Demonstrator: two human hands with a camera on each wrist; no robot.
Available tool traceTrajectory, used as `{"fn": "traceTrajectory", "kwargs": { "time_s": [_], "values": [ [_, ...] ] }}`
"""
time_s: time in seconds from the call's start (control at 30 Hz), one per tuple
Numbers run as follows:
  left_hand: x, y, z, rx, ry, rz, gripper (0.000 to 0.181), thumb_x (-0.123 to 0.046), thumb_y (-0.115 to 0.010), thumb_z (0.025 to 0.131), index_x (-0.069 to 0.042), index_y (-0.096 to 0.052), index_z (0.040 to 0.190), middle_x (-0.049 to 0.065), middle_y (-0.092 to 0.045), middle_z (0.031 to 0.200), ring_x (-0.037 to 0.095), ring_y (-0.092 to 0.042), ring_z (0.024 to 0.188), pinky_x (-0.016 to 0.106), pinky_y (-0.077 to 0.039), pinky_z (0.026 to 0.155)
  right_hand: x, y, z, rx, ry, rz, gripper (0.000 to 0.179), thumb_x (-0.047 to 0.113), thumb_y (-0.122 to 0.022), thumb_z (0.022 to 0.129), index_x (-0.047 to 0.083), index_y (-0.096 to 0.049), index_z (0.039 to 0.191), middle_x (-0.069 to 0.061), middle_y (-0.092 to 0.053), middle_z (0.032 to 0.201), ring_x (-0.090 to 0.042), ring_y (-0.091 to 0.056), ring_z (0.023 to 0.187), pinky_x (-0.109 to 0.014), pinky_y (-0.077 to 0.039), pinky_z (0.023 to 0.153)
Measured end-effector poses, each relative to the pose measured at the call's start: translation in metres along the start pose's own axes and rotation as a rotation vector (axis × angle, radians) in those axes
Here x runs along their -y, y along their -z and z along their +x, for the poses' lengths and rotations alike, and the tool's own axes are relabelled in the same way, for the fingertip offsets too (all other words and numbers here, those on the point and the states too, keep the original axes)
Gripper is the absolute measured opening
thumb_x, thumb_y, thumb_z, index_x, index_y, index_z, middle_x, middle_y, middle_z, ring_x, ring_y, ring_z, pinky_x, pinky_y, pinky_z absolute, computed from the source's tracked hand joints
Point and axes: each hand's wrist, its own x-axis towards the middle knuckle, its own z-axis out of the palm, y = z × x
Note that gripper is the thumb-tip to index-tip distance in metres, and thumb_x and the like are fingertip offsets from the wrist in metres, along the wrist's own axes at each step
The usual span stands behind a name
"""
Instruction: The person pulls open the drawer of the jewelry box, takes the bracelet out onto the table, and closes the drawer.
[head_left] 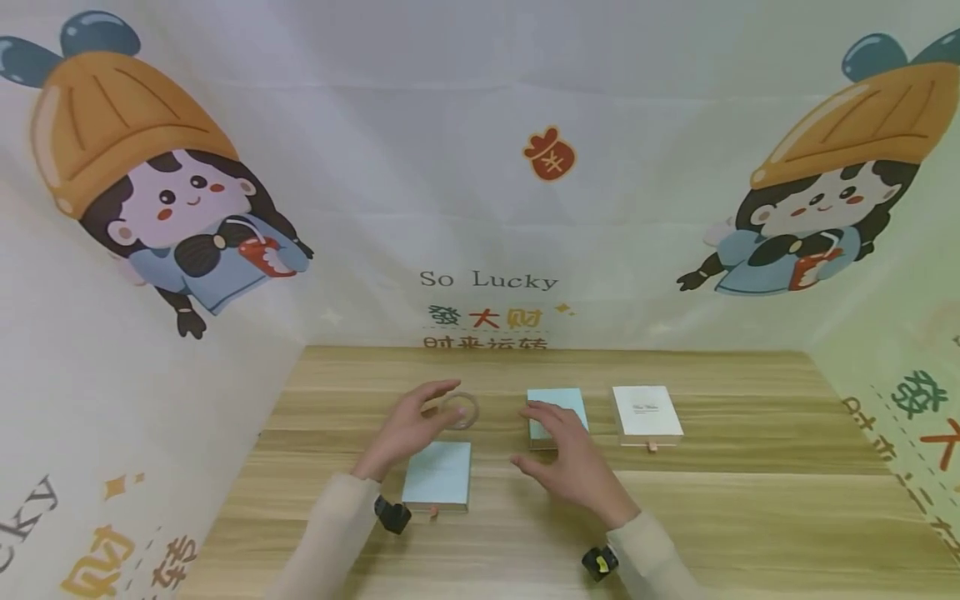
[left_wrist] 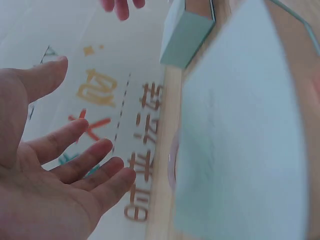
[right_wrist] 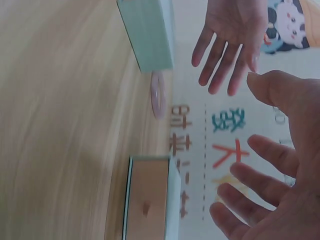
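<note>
While my left hand (head_left: 408, 423) and right hand (head_left: 567, 458) are hovering unclenched, empty, I'm appraising one ring (head_left: 476, 407) — likely light, stiff, slick — best pinched by its rim.

From my station I see three boxes on the table (head_left: 750, 517). The left box (head_left: 437, 473) lies nearest me, the ring (head_left: 476, 408) just behind it. The middle box (head_left: 558, 397) is farther back, right of the ring; the right box (head_left: 647, 407) lies to its right. The left hand (head_left: 408, 429) is above the table near the ring, the right hand (head_left: 570, 462) before the middle box. Behind everything stands the backdrop (head_left: 450, 192).
</note>
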Motion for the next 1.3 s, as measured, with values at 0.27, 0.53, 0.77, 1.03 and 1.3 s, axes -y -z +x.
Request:
{"fn": "traceTrajectory", "kwargs": {
  "time_s": [0.27,0.53,0.77,1.03,1.3],
  "values": [
    [-0.023,-0.028,0.035,0.143,-0.012,0.009,0.062,-0.036,-0.069,0.098,-0.011,-0.049,0.152,0.010,-0.048,0.158,0.035,-0.040,0.149,0.052,-0.038,0.121,-0.027,0.017,-0.002,-0.068,-0.153,0.038,0.068,0.032,-0.080,0.089,0.006,-0.054,0.146,-0.019,-0.044,0.158,-0.045,-0.039,0.147,-0.065,-0.037,0.116],
    [-0.035,-0.061,0.061,0.237,0.049,0.053,0.062,-0.035,-0.068,0.098,-0.013,-0.049,0.152,0.011,-0.048,0.158,0.033,-0.041,0.149,0.056,-0.038,0.120,-0.047,0.019,-0.008,-0.062,-0.337,0.097,0.079,0.036,-0.076,0.092,0.005,-0.040,0.156,-0.022,-0.040,0.161,-0.047,-0.034,0.150,-0.065,-0.031,0.120],
    [-0.041,-0.083,0.080,0.220,0.106,0.072,0.058,-0.023,-0.071,0.097,-0.005,-0.052,0.148,0.017,-0.052,0.153,0.035,-0.046,0.144,0.049,-0.040,0.120,-0.056,0.004,-0.009,-0.119,-0.441,0.282,0.073,0.023,-0.075,0.093,-0.004,-0.041,0.152,-0.028,-0.050,0.151,-0.044,-0.050,0.139,-0.056,-0.045,0.114],
    [-0.045,-0.100,0.090,0.151,0.099,0.130,0.041,-0.003,-0.070,0.091,0.000,-0.066,0.132,0.018,-0.064,0.138,0.034,-0.057,0.131,0.047,-0.048,0.111,-0.055,-0.009,-0.008,-0.229,-0.533,0.245,0.054,0.022,-0.075,0.093,-0.007,-0.056,0.134,-0.025,-0.066,0.125,-0.033,-0.067,0.112,-0.044,-0.058,0.095],
    [-0.040,-0.108,0.092,0.096,0.091,0.183,0.039,0.004,-0.070,0.088,-0.004,-0.072,0.126,0.016,-0.069,0.131,0.026,-0.062,0.112,0.038,-0.056,0.095,-0.057,-0.014,-0.005,-0.287,-0.573,0.212,0.045,0.017,-0.076,0.091,-0.008,-0.061,0.125,-0.022,-0.070,0.109,-0.025,-0.071,0.093,-0.030,-0.058,0.076]
  ]
}}
